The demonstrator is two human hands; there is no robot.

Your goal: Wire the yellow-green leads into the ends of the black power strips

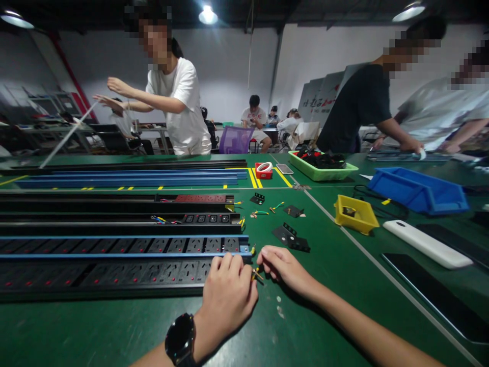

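While the left hand (230,291) covers the socket strip's (141,275) end.

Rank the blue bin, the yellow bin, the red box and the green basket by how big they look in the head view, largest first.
1. Blue bin
2. Green basket and yellow bin: too alike to rank; the basket sits farther off
3. Red box
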